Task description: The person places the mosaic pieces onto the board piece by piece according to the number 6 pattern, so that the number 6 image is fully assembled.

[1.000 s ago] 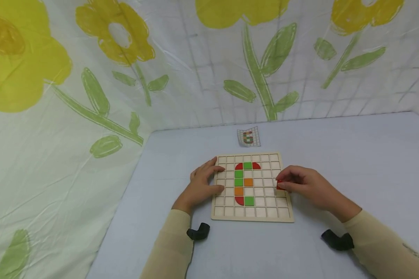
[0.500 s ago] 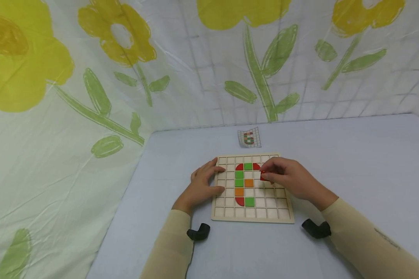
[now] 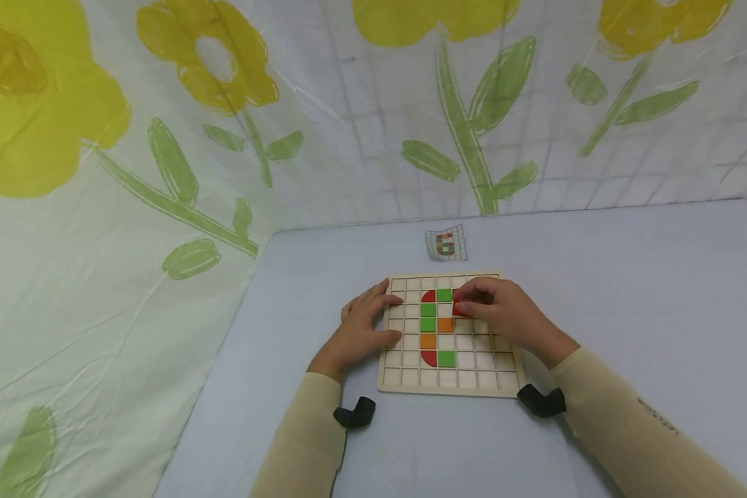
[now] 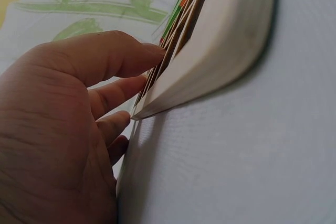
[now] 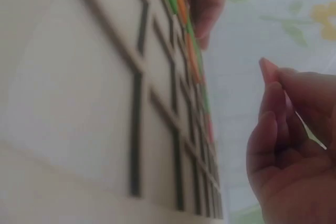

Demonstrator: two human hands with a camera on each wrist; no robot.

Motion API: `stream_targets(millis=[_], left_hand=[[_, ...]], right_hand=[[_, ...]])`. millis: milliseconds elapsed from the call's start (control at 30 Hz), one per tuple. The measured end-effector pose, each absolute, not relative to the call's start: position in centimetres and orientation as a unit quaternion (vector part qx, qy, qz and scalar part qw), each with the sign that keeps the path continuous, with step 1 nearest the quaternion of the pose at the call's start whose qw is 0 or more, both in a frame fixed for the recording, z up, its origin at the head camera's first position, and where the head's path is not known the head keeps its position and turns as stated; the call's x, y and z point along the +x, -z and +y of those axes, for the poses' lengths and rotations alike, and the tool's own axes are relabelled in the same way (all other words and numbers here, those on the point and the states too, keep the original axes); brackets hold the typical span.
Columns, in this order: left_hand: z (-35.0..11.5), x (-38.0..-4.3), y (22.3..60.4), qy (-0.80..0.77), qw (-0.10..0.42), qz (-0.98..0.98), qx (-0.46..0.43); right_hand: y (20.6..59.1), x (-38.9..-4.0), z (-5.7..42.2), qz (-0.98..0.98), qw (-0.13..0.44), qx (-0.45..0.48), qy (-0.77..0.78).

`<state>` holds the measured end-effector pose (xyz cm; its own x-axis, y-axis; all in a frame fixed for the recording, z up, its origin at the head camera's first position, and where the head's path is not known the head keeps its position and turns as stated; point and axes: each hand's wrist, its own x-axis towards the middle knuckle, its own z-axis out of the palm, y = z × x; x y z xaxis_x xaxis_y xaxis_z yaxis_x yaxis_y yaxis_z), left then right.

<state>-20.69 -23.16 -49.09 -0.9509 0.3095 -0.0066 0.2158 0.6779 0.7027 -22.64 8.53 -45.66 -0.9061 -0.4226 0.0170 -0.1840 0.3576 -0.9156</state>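
Note:
A pale wooden grid board lies on the table, with red, green and orange tiles in several of its cells. My left hand rests along the board's left edge, thumb and fingers spread. In the left wrist view that thumb lies on the board's rim. Over the upper middle of the board, my right hand pinches a red tile between thumb and fingertips. The right wrist view shows this tile held above the board's surface. A green tile and an orange tile sit near it.
Behind the board, a small paper card printed with a coloured grid lies on the white tabletop. A curtain with yellow flowers hangs behind and to the left. Both sleeves carry black wrist mounts.
My right hand has moved left with the red tile, from the board's right edge to its upper middle. The left hand has stayed in place.

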Motion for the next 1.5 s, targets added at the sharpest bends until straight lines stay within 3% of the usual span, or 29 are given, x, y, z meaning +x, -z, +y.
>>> stream_targets(millis=[300, 900, 1500], left_hand=[[-23.1, -20.8, 49.1, -0.369, 0.065, 0.917, 0.135], [-23.1, -20.7, 49.2, -0.366, 0.065, 0.919, 0.132], [-23.1, -20.8, 49.2, -0.37, 0.057, 0.917, 0.14]], right_hand=[[47.1, -22.9, 9.0, 0.834, 0.14, -0.193, 0.498], [47.5, -22.7, 8.5, 0.865, 0.11, -0.221, 0.436], [47.3, -22.6, 8.9, 0.85, 0.123, -0.207, 0.469]])
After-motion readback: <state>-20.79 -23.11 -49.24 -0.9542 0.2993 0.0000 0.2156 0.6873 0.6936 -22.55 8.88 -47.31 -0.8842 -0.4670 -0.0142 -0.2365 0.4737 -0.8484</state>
